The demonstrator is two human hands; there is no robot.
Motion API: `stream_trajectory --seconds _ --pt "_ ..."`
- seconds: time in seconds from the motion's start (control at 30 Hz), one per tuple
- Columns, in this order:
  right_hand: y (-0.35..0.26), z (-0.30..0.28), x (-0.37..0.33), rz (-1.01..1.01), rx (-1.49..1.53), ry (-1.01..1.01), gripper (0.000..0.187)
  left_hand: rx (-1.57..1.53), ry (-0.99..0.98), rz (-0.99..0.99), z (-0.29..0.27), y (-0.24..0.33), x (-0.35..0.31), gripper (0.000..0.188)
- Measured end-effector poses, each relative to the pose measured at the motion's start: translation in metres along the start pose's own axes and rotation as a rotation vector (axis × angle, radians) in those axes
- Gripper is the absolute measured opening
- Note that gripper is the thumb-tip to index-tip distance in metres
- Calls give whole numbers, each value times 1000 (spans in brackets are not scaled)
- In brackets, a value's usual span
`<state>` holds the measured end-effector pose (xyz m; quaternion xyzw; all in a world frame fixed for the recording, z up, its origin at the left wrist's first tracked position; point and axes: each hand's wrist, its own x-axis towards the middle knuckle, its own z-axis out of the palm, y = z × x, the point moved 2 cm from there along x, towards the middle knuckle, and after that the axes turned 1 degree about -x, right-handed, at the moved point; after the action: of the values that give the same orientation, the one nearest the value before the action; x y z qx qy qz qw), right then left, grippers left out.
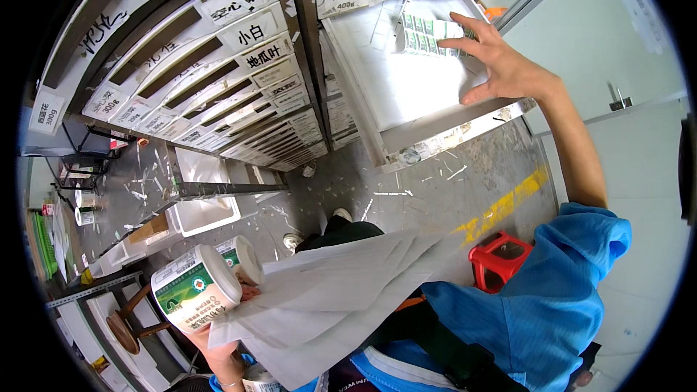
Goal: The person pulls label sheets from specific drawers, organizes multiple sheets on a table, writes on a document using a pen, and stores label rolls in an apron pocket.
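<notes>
My left hand (218,345), at the lower left, is closed on a roll of green-and-white labels (190,292) and a fan of white paper sheets (334,283). A second label roll (243,258) is beside the first, and my fingertips show between it and the sheets. At the upper right, my right hand (501,62) reaches over a pulled-out white drawer (428,144), thumb and fingers spread. Under its fingertips lies a roll of green-and-white labels (423,35) at the drawer's far end. Whether the fingers touch it I cannot tell.
A cabinet of shut, labelled drawers (218,65) rises at the left. White bins (207,214) and a wooden stool (127,328) are lower left. A red plastic stool (501,261) stands near a yellow floor line (501,207). Paper scraps litter the floor. A pale door (617,65) borders the right.
</notes>
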<state>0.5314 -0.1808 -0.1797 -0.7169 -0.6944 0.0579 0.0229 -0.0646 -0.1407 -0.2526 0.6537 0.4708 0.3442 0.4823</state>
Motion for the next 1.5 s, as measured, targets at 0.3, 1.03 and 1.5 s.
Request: stream_trajectory --seconds 0.3,1.03,1.5 --pt "-25 -3 -16 -233 -144 220 33 -197 149 -14 16 16 -6 68" --pt "-43 11 0 169 169 -187 35 -31 27 171 46 62 24 41" --pt "-49 -5 -8 -121 -61 15 35 -11 61 119 41 63 18 39"
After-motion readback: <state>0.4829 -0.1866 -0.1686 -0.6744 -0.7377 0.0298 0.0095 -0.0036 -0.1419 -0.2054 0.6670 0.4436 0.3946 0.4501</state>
